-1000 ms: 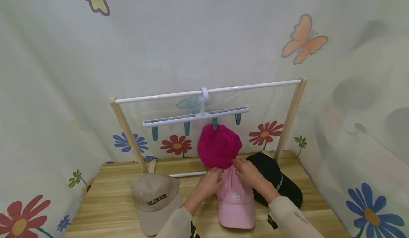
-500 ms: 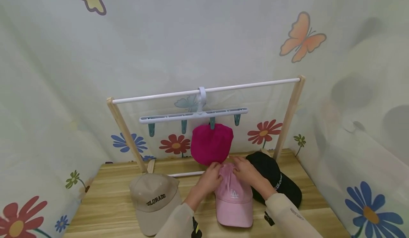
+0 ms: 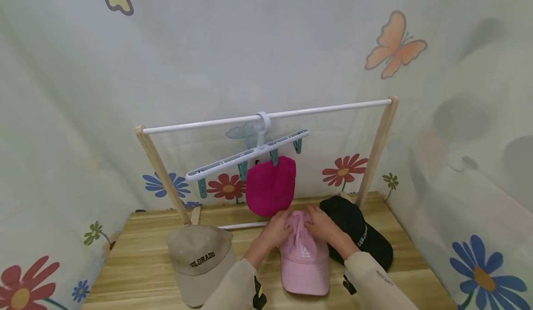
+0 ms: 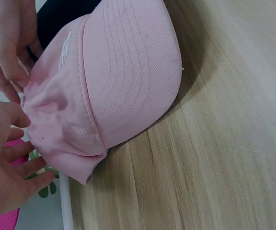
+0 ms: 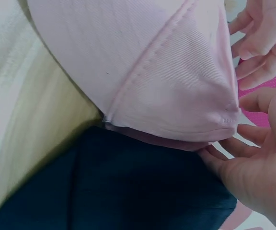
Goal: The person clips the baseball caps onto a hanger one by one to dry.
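A pink baseball cap (image 3: 306, 254) with a white "LA" mark sits on the wooden table, its brim toward me. My left hand (image 3: 275, 231) holds the crown's back from the left; in the left wrist view its thumb and fingers lie at the creased fabric. My right hand (image 3: 325, 226) grips the same crown from the right, fingertips at its back edge in the right wrist view. Behind the hands, a magenta cap (image 3: 271, 187) hangs from a teal clip (image 3: 274, 157) on a white hanger (image 3: 250, 153).
A beige "COLORADO" cap (image 3: 201, 259) lies to the left, and a black cap (image 3: 354, 226) is close beside the right hand. A white rail (image 3: 325, 109) on wooden posts carries the hanger. Other clips hang along it. A printed curtain (image 3: 266, 46) encloses the table (image 3: 141, 263).
The magenta cap has swung left and turned, and the hanger has twisted so its right end points back. Both hands stay on the pink cap, with only slight shifts.
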Available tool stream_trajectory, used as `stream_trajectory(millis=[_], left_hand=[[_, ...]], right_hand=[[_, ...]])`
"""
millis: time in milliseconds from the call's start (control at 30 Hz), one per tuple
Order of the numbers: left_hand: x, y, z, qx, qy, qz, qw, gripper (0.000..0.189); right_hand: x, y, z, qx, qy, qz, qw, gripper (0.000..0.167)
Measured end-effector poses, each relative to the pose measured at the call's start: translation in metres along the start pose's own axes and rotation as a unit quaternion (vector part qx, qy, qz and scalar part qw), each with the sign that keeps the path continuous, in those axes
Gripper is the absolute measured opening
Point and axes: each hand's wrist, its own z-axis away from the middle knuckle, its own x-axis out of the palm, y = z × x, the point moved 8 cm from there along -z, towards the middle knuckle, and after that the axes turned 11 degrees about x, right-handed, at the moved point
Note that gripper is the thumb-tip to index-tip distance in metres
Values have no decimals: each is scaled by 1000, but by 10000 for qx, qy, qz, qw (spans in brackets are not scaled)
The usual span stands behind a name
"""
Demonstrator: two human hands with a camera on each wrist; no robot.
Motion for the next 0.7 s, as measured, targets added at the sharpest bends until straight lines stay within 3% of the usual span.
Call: stream_trajectory(millis=[367, 700], left_hand=[[9, -6, -10, -102, -132, 333, 9993, 48], [20, -8, -22, 308, 2, 378, 9988, 40]], right_hand=[[3, 13, -1, 418, -23, -415, 9983, 44], [8, 22, -5, 570, -88, -545, 9968, 42]])
